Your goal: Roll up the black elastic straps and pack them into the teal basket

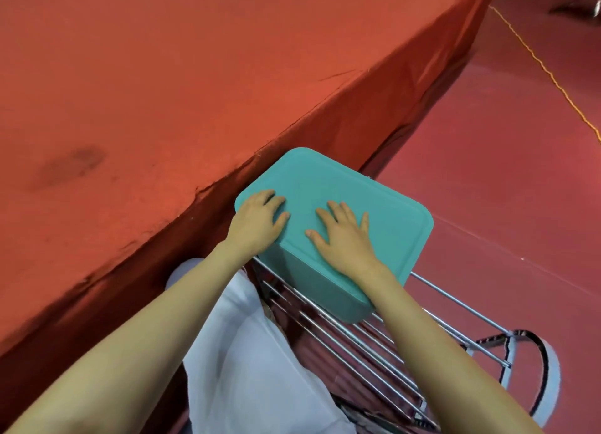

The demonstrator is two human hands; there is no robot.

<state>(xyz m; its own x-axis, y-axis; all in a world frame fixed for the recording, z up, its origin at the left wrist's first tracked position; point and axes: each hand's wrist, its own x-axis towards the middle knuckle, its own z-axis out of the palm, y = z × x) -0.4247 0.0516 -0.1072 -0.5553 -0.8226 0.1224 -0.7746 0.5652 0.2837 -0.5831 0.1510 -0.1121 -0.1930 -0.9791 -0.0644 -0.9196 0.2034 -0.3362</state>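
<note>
Over the white garment (247, 368), the left hand (257, 219) and right hand (341, 235) press flat, grasping nothing, on the closed-topped teal basket (390, 225). It sits on the wire rack (357, 342) beside the desk (162, 92) edge. No straps show. Lifting it probably calls for gripping opposite sides.

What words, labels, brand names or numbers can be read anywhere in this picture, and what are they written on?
None can be read.
The teal basket: its top is plain where it shows; the left hand and right hand cover part of it.
The red cloth on the table: stains and creases only.
The wire rack and red floor: no writing or signs.
</note>
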